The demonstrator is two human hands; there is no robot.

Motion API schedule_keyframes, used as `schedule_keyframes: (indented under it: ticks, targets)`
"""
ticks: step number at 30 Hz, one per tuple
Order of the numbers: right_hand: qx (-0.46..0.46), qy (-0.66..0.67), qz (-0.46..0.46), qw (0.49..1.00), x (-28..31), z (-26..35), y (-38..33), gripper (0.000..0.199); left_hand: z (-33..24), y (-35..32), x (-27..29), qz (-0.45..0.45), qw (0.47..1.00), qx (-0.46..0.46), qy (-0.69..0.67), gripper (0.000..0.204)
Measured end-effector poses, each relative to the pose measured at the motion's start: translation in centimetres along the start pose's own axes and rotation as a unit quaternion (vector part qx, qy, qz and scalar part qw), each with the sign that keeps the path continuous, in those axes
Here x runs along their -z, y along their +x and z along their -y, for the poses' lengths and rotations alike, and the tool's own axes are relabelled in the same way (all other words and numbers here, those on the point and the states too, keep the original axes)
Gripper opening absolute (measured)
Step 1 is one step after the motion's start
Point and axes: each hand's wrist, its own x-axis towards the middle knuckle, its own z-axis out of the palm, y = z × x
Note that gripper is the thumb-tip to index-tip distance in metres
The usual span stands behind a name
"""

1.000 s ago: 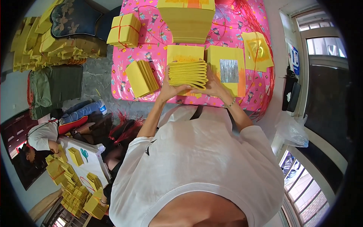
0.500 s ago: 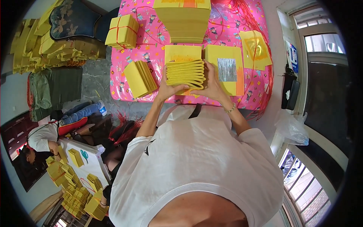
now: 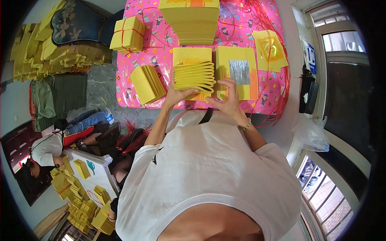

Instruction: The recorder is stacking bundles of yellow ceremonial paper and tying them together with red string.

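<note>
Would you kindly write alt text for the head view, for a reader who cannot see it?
Seen from above, a person's left hand and right hand grip a fanned stack of folded yellow papers on a pink patterned table. A yellow sheet with a silver square lies beside it, and a tall yellow paper pile stands behind.

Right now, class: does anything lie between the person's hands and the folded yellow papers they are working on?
Nothing visible does. The left hand and the right hand both already touch the folded yellow papers on the pink cloth.
</note>
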Motion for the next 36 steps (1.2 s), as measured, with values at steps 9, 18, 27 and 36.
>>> schedule_keyframes:
  ticks: [9, 18, 27, 36]
  targets:
    - [-0.011, -0.011, 0.039, 0.999, -0.3, -0.5, 0.8, 0.065, 0.2, 0.0, 0.0, -0.005, 1.000, -0.004, 0.003, 0.096]
    - [-0.038, 0.016, 0.056, 0.998, 0.1, -0.5, 1.6, 0.073, 0.1, 0.1, 0.1, 0.006, 1.000, -0.004, 0.020, 0.090]
    - [-0.060, 0.031, 0.087, 0.994, -0.4, -0.7, 2.3, 0.086, 0.1, 0.0, 0.2, -0.006, 1.000, -0.007, 0.029, 0.087]
    - [-0.174, 0.136, 0.137, 0.965, -1.9, -2.9, 4.4, 0.082, -6.0, 4.9, 0.3, -0.068, 0.991, 0.112, 0.017, 0.059]
